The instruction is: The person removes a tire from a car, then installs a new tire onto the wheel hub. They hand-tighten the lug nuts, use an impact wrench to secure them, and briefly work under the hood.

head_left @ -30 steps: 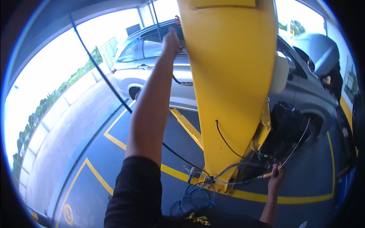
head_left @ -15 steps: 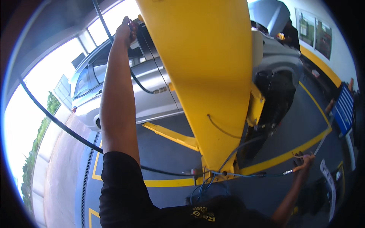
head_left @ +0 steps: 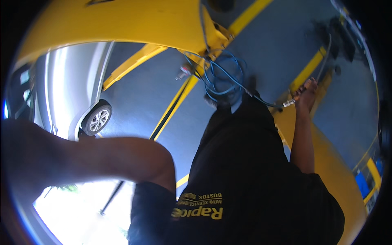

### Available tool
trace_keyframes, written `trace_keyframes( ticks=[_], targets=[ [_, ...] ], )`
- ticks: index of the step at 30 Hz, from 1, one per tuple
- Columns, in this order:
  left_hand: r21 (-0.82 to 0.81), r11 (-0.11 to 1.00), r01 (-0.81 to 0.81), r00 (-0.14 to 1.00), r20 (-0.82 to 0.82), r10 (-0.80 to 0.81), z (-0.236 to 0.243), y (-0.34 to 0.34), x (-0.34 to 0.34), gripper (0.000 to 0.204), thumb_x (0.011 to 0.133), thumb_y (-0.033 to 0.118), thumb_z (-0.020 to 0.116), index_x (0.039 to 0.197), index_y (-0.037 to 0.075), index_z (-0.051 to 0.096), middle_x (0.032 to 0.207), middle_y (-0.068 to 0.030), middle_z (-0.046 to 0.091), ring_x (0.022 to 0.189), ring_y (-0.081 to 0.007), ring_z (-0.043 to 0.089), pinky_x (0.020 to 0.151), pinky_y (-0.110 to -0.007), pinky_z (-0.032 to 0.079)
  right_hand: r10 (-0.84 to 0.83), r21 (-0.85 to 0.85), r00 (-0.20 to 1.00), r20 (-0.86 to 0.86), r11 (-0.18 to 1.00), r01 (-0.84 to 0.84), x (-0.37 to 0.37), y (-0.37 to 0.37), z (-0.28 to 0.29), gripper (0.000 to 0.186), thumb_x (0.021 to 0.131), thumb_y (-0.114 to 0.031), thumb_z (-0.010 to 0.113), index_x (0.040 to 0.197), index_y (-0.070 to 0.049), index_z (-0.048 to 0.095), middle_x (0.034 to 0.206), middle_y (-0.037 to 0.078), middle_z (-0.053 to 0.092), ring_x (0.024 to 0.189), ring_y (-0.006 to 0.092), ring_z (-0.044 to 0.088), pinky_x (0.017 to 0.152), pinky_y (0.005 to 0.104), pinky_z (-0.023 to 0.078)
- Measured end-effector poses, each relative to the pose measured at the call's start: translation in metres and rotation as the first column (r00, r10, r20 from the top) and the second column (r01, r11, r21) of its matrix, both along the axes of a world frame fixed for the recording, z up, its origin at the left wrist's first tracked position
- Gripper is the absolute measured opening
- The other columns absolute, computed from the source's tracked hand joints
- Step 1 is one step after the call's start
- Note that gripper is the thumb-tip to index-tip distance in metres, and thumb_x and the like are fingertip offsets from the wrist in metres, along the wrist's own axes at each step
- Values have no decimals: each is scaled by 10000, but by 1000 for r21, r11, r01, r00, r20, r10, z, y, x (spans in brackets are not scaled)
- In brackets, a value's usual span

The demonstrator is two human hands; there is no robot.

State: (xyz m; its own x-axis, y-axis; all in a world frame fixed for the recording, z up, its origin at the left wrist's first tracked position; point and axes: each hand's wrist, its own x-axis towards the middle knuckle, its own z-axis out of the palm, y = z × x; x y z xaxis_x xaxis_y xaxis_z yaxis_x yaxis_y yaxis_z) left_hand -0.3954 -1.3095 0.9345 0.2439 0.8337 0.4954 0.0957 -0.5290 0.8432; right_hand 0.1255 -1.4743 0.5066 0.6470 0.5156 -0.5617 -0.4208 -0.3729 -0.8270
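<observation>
Black shirt (head_left: 265,192) bears yellow lettering (head_left: 209,213); right hand (head_left: 307,92) grips a wand (head_left: 325,61).

I have open floor (head_left: 347,94) to the right of my right hand (head_left: 306,96). The air gun (head_left: 290,103) it grips trails a hose leftward, and blue coils (head_left: 224,75) beside the post's base clutter that side. The yellow post (head_left: 122,20) walls off the top left; the car (head_left: 77,77) blocks the far left. Between the lift arm (head_left: 134,63) and a dark hose (head_left: 169,109) I find another bare gap.
</observation>
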Motion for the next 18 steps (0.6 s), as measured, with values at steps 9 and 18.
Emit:
trace_keyframes(
  ticks=[9,18],
  targets=[
    [-826,-368,-427,870,-265,-416,-575,-268,42,393,1022,232,554,1357,36,617,1013,-113,730,854,-204,698,790,-332,560,-60,-326,994,-91,945,27,23,-45,-219,451,1022,-576,560,1125,-136,552,648,-24,454,521,77,441,470,259,364],
    [-721,-9,-693,690,-660,-297,-1109,-234,-102,263,991,139,553,1182,6,674,933,-131,767,670,-188,714,504,-289,511,76,-387,997,29,920,-59,42,-59,-391,524,978,-668,565,1103,-159,551,664,-44,445,512,55,412,484,252,353]
  ],
)
